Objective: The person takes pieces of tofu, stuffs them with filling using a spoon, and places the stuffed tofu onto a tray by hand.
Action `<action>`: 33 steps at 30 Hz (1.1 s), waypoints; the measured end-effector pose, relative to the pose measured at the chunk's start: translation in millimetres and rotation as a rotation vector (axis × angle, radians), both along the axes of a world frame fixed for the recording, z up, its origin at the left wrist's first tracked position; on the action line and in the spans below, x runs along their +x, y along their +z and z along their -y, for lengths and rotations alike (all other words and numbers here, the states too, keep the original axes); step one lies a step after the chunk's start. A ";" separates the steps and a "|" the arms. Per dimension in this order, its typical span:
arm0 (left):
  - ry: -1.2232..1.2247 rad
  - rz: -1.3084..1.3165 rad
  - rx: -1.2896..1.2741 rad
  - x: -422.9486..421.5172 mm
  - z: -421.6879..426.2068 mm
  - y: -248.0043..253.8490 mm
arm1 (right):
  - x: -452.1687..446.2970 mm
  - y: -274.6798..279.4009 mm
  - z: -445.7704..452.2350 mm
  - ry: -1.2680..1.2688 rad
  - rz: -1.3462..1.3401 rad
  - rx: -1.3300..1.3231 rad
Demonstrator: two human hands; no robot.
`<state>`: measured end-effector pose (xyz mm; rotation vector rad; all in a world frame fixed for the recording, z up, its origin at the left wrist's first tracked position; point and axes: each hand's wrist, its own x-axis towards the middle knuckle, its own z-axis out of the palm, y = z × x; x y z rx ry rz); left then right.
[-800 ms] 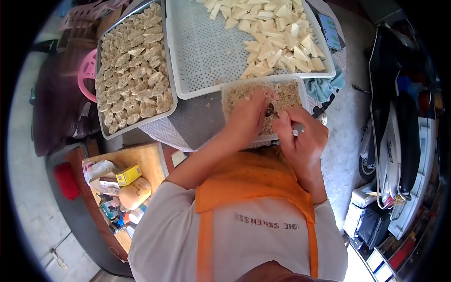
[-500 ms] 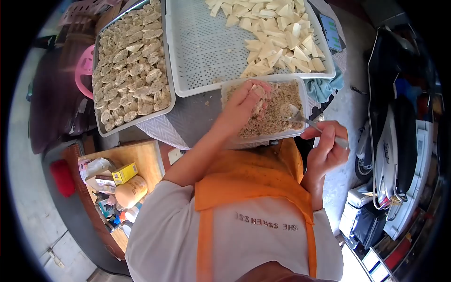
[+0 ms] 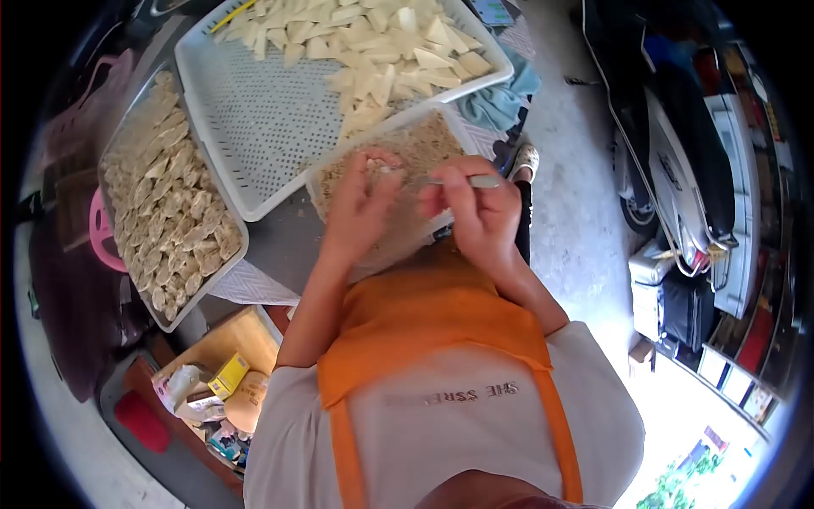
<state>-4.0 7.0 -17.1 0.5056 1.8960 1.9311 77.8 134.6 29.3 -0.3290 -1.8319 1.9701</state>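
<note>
Spoon (image 3: 485, 181): at tub's (image 3: 459, 127) 3 o'clock side; long axis 9-to-3 o'clock, handle end toward 3.
Right hand (image 3: 481, 208): gripping spoon.
Left hand (image 3: 360, 204): fingers curled, blurred; grip cannot be told.

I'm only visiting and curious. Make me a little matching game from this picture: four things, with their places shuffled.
Things
1. metal utensil
2. crumbly mixture
3. pale wedges
4. blue-green cloth

Places
A. beside a corner of the perforated tray
B. held in the person's right hand
C. in the tub nearest the person's body
D. heaped inside the perforated tray

Right pairs: 1-B, 2-C, 3-D, 4-A
</note>
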 end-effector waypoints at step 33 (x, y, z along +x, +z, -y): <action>0.138 0.448 0.303 -12.9 9.3 -4.0 | -6.3 -19.5 -12.3 -0.029 0.062 0.002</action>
